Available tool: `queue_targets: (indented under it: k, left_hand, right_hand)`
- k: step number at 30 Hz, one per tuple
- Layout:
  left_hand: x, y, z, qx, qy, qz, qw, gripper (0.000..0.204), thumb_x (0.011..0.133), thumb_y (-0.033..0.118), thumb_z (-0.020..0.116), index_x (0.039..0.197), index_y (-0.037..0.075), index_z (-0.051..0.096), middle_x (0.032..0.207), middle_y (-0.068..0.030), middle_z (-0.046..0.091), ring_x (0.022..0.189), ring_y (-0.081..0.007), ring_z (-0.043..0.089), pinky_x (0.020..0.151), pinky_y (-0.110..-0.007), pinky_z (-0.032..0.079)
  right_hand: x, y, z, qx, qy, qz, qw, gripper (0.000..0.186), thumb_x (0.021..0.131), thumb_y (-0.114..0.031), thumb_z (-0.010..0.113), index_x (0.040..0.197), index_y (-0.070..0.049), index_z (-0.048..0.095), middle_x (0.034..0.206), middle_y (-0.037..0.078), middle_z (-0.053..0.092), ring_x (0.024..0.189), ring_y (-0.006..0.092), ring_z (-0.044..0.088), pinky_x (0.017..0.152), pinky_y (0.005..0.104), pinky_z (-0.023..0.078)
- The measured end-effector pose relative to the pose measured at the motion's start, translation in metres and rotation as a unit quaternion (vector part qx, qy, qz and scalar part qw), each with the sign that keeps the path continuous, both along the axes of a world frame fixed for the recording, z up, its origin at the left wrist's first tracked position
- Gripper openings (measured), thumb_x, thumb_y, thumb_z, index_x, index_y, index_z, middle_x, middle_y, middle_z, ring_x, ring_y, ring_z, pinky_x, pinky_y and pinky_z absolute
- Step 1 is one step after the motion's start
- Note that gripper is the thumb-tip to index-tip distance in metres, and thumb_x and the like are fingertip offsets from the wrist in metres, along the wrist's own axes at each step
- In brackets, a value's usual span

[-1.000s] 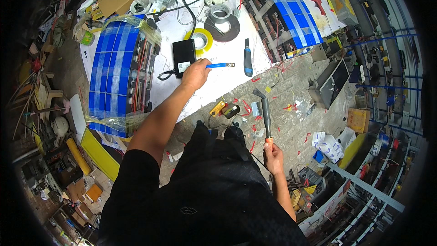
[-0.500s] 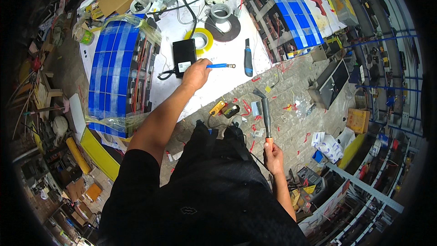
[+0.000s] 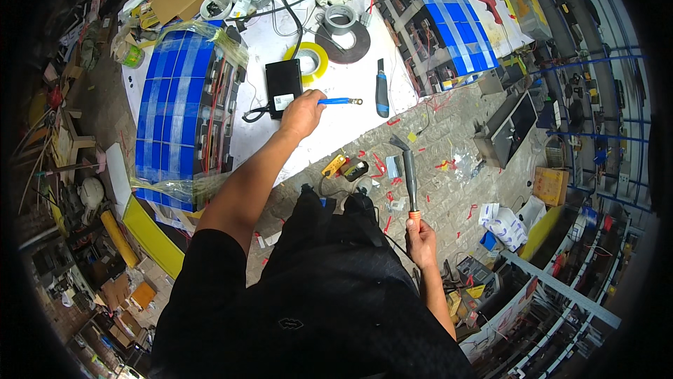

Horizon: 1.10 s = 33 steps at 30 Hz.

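The left hand (image 3: 303, 114), near the middle of the frame, is closed around a blue cable (image 3: 336, 101), which sticks out to the right of the fist and ends in a metal ring lug (image 3: 358, 101); the right hand (image 3: 422, 242), lower right of centre, is wrapped round the orange handle of a long tool (image 3: 411, 181), its dark shaft pointing up the frame and its tip bent to the left; the lug and the tool's tip are apart.

The cable is over the white worktop (image 3: 329, 130), though whether it rests there I cannot tell; just beside the left hand lies a black box (image 3: 283, 79) with a cord, and above it a yellow tape roll (image 3: 320, 70); right of the lug lies a cutter knife (image 3: 382, 95), blade upward in the frame; higher up, a grey tape roll (image 3: 341, 29) sits on a dark disc (image 3: 359, 51).

A taped blue pack (image 3: 172, 102) stands at the left of the worktop, another blue block (image 3: 459, 28) at the upper right; below the worktop's edge the floor (image 3: 445, 147) carries red scraps and a yellow device (image 3: 334, 166).
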State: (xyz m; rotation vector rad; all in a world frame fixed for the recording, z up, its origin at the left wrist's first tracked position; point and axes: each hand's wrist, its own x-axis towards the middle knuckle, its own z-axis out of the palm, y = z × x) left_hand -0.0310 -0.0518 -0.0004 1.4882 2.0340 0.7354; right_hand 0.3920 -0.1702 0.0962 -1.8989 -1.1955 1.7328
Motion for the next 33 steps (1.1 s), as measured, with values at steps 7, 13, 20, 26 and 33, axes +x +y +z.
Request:
queue_targets:
  k: [7, 13, 20, 26, 33]
  left_hand:
    - [0.001, -0.001, 0.004, -0.006, 0.0, 0.0, 1.0, 0.018, 0.099, 0.018, 0.067, 0.113, 0.007, 0.066, 0.113, -0.0146, 0.07, 0.104, -0.0373, 0.067, 0.09, -0.046, 0.054]
    - [0.001, -0.001, 0.001, -0.008, 0.001, -0.005, 1.0, 0.018, 0.1, 0.019, 0.066, 0.115, 0.009, 0.065, 0.116, -0.0129, 0.068, 0.107, -0.0364, 0.067, 0.092, -0.046, 0.054]
    - [0.002, -0.002, -0.002, 0.021, 0.0, 0.004, 1.0, 0.017, 0.097, 0.016, 0.069, 0.111, 0.006, 0.067, 0.11, -0.0163, 0.07, 0.104, -0.0383, 0.068, 0.09, -0.046, 0.054]
    - [0.003, -0.003, -0.006, 0.027, 0.001, 0.007, 1.0, 0.017, 0.096, 0.015, 0.069, 0.111, 0.007, 0.067, 0.11, -0.0161, 0.07, 0.103, -0.0383, 0.068, 0.09, -0.046, 0.054]
    - [0.006, -0.002, -0.008, 0.016, 0.011, 0.011, 1.0, 0.016, 0.096, 0.015, 0.07, 0.11, 0.007, 0.067, 0.11, -0.0154, 0.07, 0.103, -0.038, 0.068, 0.09, -0.046, 0.054]
  right_hand:
    - [0.001, -0.001, 0.0, 0.002, -0.003, -0.004, 1.0, 0.035, 0.106, -0.039, 0.065, 0.086, -0.011, 0.058, 0.063, -0.01, 0.045, 0.05, 0.003, 0.036, 0.045, 0.0248, 0.026]
    - [0.003, -0.003, 0.0, -0.001, 0.0, -0.004, 1.0, 0.034, 0.106, -0.039, 0.065, 0.087, -0.011, 0.058, 0.063, -0.009, 0.046, 0.05, 0.0031, 0.037, 0.045, 0.0247, 0.026]
    - [0.009, -0.006, -0.005, -0.001, 0.0, -0.002, 1.0, 0.034, 0.106, -0.039, 0.065, 0.088, -0.01, 0.059, 0.063, -0.009, 0.046, 0.05, 0.0031, 0.037, 0.045, 0.0246, 0.027]
    - [0.008, -0.007, -0.003, 0.002, -0.008, 0.001, 1.0, 0.033, 0.106, -0.037, 0.065, 0.087, -0.01, 0.058, 0.063, -0.009, 0.046, 0.05, 0.0027, 0.037, 0.045, 0.0242, 0.027]
    - [0.02, -0.01, -0.011, 0.011, -0.004, 0.003, 1.0, 0.033, 0.105, -0.038, 0.066, 0.088, -0.011, 0.058, 0.063, -0.01, 0.045, 0.05, 0.0024, 0.037, 0.045, 0.0243, 0.027]
